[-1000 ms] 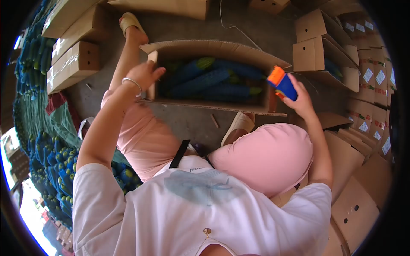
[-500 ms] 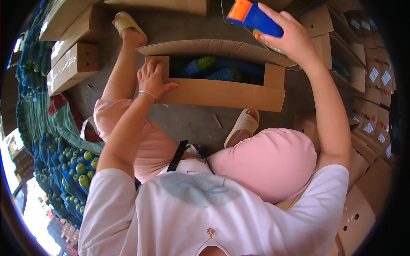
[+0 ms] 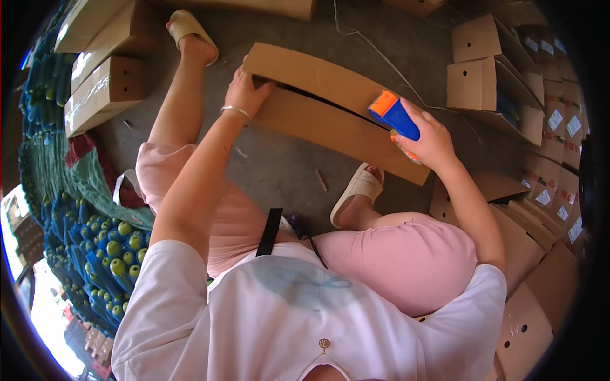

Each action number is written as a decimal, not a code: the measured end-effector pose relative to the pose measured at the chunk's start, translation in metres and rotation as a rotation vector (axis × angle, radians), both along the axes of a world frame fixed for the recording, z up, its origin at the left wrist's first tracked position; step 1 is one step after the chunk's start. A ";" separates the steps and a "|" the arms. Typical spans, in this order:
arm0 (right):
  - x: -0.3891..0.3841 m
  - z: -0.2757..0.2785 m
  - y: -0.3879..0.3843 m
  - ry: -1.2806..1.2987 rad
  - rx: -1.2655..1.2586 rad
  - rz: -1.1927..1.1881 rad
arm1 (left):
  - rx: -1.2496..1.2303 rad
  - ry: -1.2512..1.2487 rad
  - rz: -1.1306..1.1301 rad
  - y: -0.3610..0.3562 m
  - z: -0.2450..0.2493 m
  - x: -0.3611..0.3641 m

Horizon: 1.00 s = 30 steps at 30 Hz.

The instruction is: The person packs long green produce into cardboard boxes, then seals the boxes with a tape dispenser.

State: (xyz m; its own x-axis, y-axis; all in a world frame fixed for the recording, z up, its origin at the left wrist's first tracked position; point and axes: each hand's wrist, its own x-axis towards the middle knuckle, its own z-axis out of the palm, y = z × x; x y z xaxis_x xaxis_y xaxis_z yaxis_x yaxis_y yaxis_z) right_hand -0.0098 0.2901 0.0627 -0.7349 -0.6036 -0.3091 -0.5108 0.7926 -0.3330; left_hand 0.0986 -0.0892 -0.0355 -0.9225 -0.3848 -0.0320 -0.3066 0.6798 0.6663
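Note:
A long cardboard box [image 3: 330, 124] lies across the floor between the person's feet, its flaps folded inward with a narrow dark gap between them. At its left end my left hand [image 3: 249, 89] grips the flap edge, the thumb over the gap and the other fingers partly hidden. My right hand [image 3: 427, 140] is wrapped round a blue and orange tape dispenser [image 3: 401, 117], held at the box's right part. Whether the dispenser touches the cardboard I cannot tell.
Closed boxes [image 3: 108, 89] are stacked at the upper left, open ones [image 3: 473, 82] at the upper right. Labelled cartons [image 3: 553, 152] line the right side. Green produce in blue netting [image 3: 114, 254] fills the left. A thin strap [image 3: 394, 66] lies on the floor.
The box flaps have come together over the blue-netted contents. My left hand has moved up and right on the box, and my right hand has brought the dispenser down to it.

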 end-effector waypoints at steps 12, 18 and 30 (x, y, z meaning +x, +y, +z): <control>-0.005 0.029 -0.075 -0.035 -0.282 0.234 | 0.358 -0.264 0.134 0.018 -0.014 -0.037; -0.008 -0.023 -0.128 0.073 -0.500 0.355 | 0.081 0.285 0.278 0.024 -0.017 -0.025; -0.006 -0.040 -0.107 0.189 -0.606 0.367 | 1.845 -0.085 0.240 0.056 0.016 -0.016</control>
